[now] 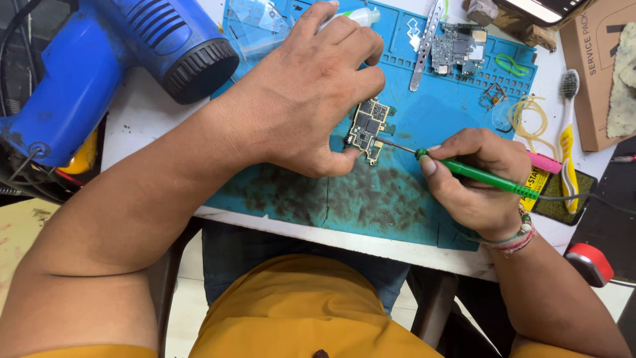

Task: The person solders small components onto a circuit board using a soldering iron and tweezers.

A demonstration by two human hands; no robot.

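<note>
Both hands are at work over the blue silicone mat [411, 199]: the left hand [311, 93] arches over a small circuit board [368, 129], thumb and fingertips pinching its edges to pin it flat on the mat, while the right hand [474, 179] is closed pen-fashion around a green-handled soldering iron [483, 176] whose thin metal tip reaches left to touch the board's near-right edge, just beside the left thumb. That closeness is the main hazard, as I judge it: a small slip of the tip or a twitch of the board could bring hot metal onto the thumb, and a flinch could drag the tip across the tiny components and lift or bridge them. Lingering on one spot could also overheat the board or mark the mat, which already shows dark scorched patches along its near side. The iron's cord trails off right past the wrist, and a snag there could jerk the tip off its mark. A blue heat gun [132, 46] lies at the far left with its nozzle toward the mat; a knock from the left forearm could roll it. Farther off on the mat sit a second circuit board [458, 48], a metal strip [424, 46] and a small white bottle [358, 16] just behind the left knuckles, and a sudden lift of that hand might tip it. At the right, a toothbrush [567, 132], yellow-handled, and loose rubber bands [530, 116] lie beside the mat's edge, well clear of the tip.
</note>
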